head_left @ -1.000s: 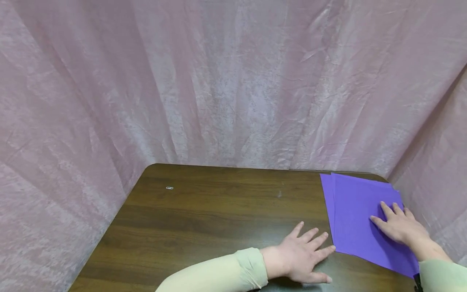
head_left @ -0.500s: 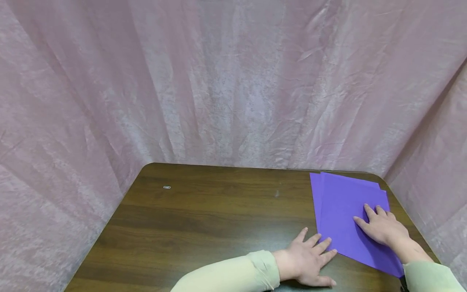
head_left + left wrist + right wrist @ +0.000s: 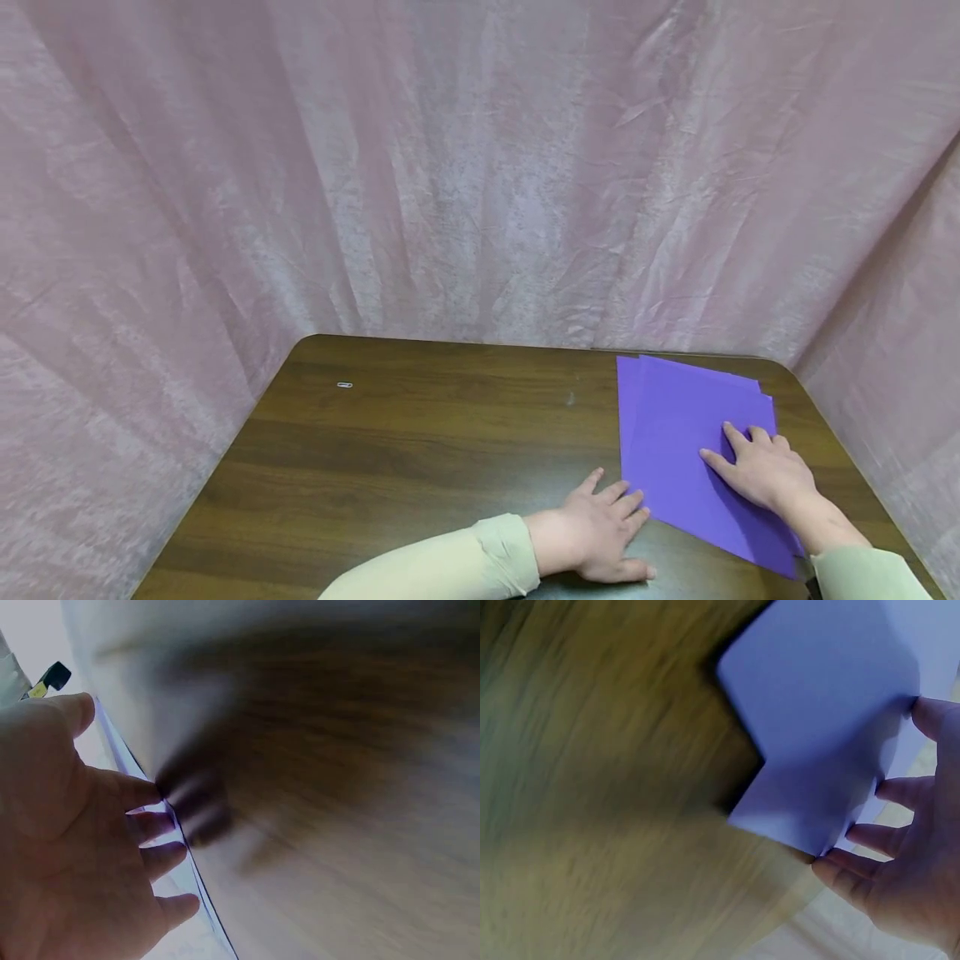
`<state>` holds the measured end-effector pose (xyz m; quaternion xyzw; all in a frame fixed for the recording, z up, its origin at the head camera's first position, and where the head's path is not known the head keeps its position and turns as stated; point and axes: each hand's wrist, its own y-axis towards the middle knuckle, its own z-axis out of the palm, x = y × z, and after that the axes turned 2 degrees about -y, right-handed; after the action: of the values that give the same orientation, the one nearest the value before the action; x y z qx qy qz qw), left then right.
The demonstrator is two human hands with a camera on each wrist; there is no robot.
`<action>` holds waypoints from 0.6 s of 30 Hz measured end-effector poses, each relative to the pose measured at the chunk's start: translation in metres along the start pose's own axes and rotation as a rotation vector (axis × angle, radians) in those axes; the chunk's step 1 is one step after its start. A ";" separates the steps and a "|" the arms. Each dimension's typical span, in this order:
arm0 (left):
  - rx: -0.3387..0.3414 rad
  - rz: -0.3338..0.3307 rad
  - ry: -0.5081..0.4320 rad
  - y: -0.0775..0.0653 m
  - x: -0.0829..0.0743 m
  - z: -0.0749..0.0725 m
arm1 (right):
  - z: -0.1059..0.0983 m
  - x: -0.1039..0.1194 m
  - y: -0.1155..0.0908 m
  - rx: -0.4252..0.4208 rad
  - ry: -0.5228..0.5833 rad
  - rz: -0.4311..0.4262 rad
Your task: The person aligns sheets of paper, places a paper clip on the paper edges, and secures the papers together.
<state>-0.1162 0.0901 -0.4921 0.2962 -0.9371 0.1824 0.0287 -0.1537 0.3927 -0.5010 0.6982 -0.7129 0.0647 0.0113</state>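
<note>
Purple sheets of paper (image 3: 682, 433) have slid leftward over the wood-grain table (image 3: 450, 417), away from its right edge, so that a wider strip of wood shows there than in the earlier head views. Near the table's far left corner, a small paper clip (image 3: 344, 385) lies where it did then, untouched by either hand. Right of the table's middle, on the nearer side, the left hand (image 3: 596, 533) lies palm down, fingers straight and spread, grasping nothing; its fingertips meet the sheets' near left corner, and it has shifted left with them over the last half second. On the table's right part, the sheets, at least two, overlap out of line: the under one peeks past the top one along the left and at the far right corner. Closer to the table's right edge, the right hand (image 3: 765, 475) rests on the paper, fingers apart and slightly bent, gripping nothing. Since the offset between the sheets looks about the same as before, the pile seems to be travelling as one under the right hand's pressure, edges still uneven.
</note>
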 end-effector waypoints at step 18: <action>-0.016 -0.003 -0.065 -0.045 0.029 0.013 | 0.009 0.044 -0.002 -0.077 0.022 -0.093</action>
<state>-0.1137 0.0359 -0.4854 0.3032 -0.9385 0.1650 0.0011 -0.1524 0.3482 -0.5049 0.7288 -0.6815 0.0443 0.0492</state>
